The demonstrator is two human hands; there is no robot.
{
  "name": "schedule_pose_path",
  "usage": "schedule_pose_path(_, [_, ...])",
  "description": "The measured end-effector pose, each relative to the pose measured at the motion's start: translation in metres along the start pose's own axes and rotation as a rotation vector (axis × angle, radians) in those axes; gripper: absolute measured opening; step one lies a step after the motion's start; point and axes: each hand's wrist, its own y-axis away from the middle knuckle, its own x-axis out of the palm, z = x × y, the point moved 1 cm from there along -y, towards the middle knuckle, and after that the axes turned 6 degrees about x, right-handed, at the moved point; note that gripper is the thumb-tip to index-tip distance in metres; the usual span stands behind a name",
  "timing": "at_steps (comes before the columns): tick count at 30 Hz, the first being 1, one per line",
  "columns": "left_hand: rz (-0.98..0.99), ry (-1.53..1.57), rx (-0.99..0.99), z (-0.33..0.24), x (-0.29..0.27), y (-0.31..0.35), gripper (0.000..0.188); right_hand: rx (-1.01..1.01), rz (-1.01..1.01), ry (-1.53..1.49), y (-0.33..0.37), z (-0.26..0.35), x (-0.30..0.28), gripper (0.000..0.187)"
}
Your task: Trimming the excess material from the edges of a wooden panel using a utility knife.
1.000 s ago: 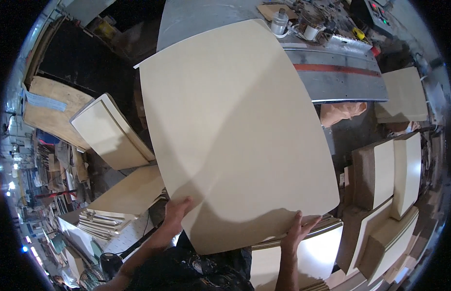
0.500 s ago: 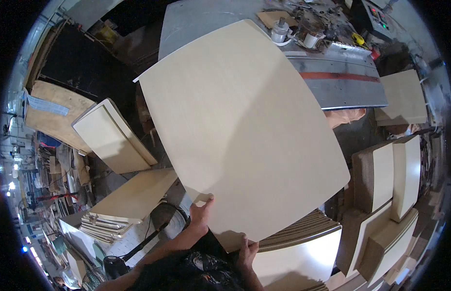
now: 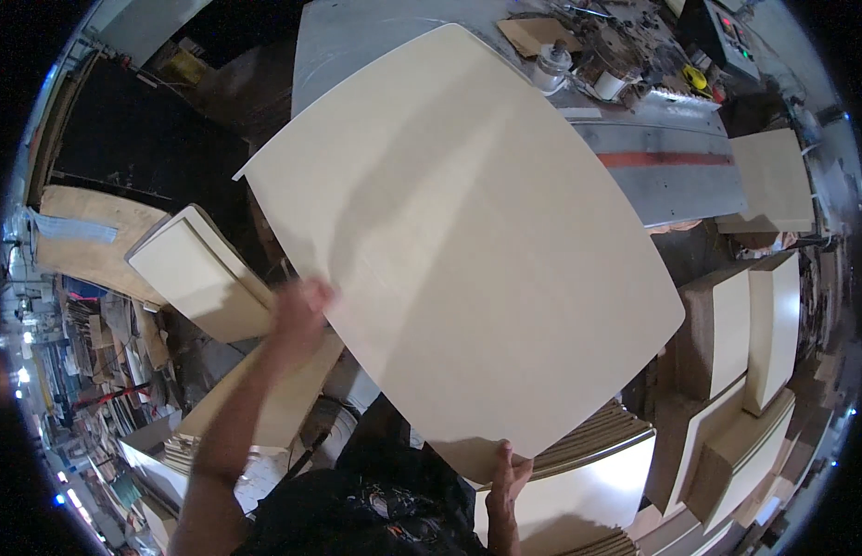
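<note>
A large cream-coloured board with curved edges and rounded corners spans the middle of the view, its far part over a grey metal table. My right hand grips the board's near corner, thumb against the face; the fingers beyond the edge are partly hidden. At the board's left edge is my left hand, smeared by motion, so its fingers cannot be made out. Whether it touches the board is unclear. Below the near corner, beside my right hand, stands a stack of similar boards.
Several stacked cream panels stand at the right. More panels lean at the left, near a plywood sheet. On the table's far side sit a glass jar, a tin and scattered clutter. A control box stands behind.
My left hand has left the near edge and moved up and forward along the board's left side. The board has turned slightly counter-clockwise, and my right hand has shifted right with its corner.
</note>
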Motion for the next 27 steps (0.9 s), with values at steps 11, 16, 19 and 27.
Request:
schedule_pose_path(11, [-0.053, 0.130, -0.417, 0.233, -0.101, -0.182, 0.073, 0.081, -0.055, 0.023, -0.024, 0.025, 0.006, 0.051])
schedule_pose_path(16, [-0.062, 0.098, -0.453, 0.244, -0.116, -0.170, 0.072, 0.058, -0.032, 0.065, -0.029, 0.032, 0.016, 0.054])
schedule_pose_path(19, [-0.278, 0.097, -0.481, 0.246, -0.120, -0.150, 0.069, 0.055, 0.049, 0.146, -0.024, 0.020, 0.036, 0.051])
schedule_pose_path(27, [-0.690, 0.587, -0.636, 0.040, 0.128, 0.118, 0.069, 0.185, 0.683, 0.146, 0.014, -0.008, 0.123, 0.026])
